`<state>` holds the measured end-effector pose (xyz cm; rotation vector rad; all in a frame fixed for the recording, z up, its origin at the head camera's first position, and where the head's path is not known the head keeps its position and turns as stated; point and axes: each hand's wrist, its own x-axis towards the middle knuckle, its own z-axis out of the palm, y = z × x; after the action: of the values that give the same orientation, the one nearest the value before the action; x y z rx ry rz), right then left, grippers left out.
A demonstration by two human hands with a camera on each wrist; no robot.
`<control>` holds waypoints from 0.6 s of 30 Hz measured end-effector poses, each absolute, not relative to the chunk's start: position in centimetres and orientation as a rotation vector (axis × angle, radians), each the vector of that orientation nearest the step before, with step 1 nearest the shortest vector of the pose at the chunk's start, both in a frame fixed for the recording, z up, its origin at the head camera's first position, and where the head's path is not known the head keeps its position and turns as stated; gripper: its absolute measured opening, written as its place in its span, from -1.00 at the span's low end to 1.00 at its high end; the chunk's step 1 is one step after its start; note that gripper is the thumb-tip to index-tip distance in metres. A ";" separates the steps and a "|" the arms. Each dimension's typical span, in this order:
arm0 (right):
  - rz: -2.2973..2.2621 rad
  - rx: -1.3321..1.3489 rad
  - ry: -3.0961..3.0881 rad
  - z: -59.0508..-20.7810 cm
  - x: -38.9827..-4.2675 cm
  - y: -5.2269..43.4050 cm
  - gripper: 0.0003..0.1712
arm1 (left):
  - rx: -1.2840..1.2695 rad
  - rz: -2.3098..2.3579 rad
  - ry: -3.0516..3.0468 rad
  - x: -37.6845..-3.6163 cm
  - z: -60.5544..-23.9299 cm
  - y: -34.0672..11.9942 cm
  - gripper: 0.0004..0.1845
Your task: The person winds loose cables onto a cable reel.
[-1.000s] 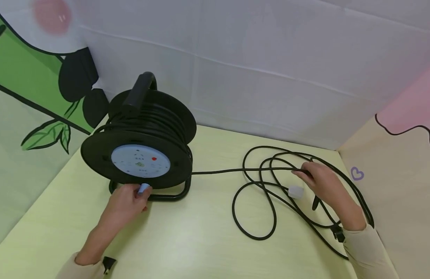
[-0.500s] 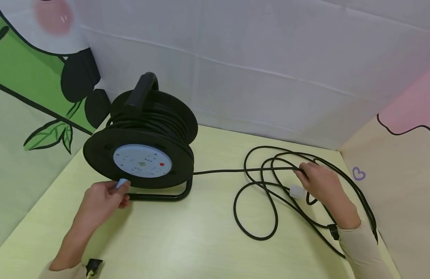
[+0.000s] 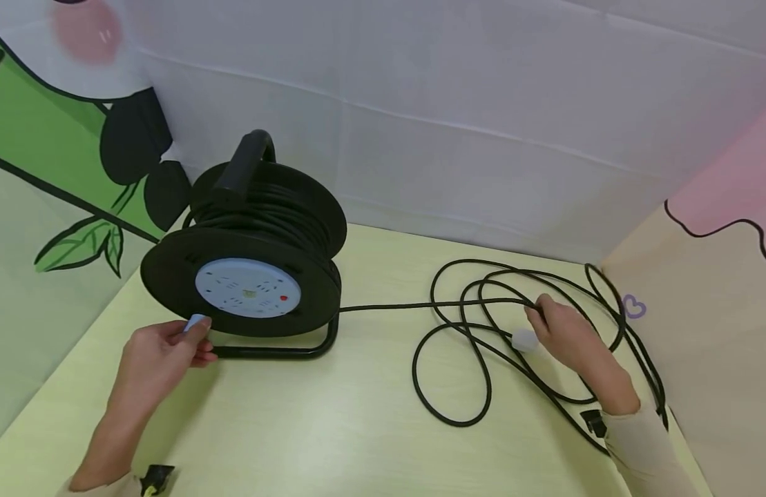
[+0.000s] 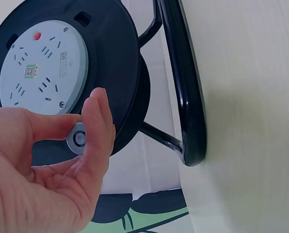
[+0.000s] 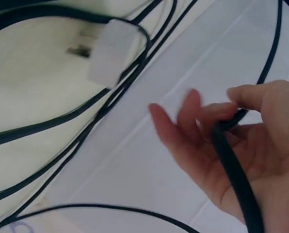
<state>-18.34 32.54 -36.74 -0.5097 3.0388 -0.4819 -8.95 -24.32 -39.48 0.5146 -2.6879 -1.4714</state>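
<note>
Left grip: left hand (image 3: 161,352) pinches pale-blue crank knob (image 4: 78,138) on black plastic cable reel (image 3: 246,273).
Right grip: right hand (image 3: 569,338) holds black rubber cable (image 3: 420,304).
Cable axis: taut, running straight leftward from right hand to reel.

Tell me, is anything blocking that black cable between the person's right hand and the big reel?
Nothing visible. The black cable runs straight over bare tabletop from the right hand to the cable reel. Its loose loops and the white plug lie beside the hand, not across that stretch.
</note>
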 end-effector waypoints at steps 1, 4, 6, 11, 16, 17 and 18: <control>-0.507 -0.496 3.050 -37.0 -18.3 32.7 -0.68 | 0.519 -1.479 -2.678 -8.9 -39.4 -24.4 -0.42; -0.465 -0.504 3.157 -37.7 -18.0 33.5 -0.63 | 0.536 -1.521 -2.639 -8.8 -39.1 -24.8 -0.39; -0.424 -0.532 3.226 -38.1 -17.7 34.0 -0.60 | 0.546 -1.560 -2.606 -8.8 -38.8 -25.1 -0.37; -0.342 -0.623 3.391 -38.0 -17.5 35.6 -0.57 | 0.560 -1.677 -2.479 -8.9 -37.7 -26.2 -0.34; -0.337 -0.625 3.447 -37.9 -17.5 37.6 -0.61 | 0.509 -1.869 -2.274 -9.1 -35.7 -27.1 -0.75; -0.346 -0.628 3.452 -37.9 -17.5 38.0 -0.61 | 0.495 -1.905 -2.235 -9.2 -35.2 -27.1 -0.79; -0.356 -0.641 3.460 -38.0 -17.5 38.2 -0.62 | 0.481 -1.936 -2.198 -9.3 -34.8 -27.1 -0.79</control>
<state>-17.47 38.20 -38.00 -0.6413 3.4598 -0.3559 -9.27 -27.07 -34.77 0.4805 -2.1980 -1.9365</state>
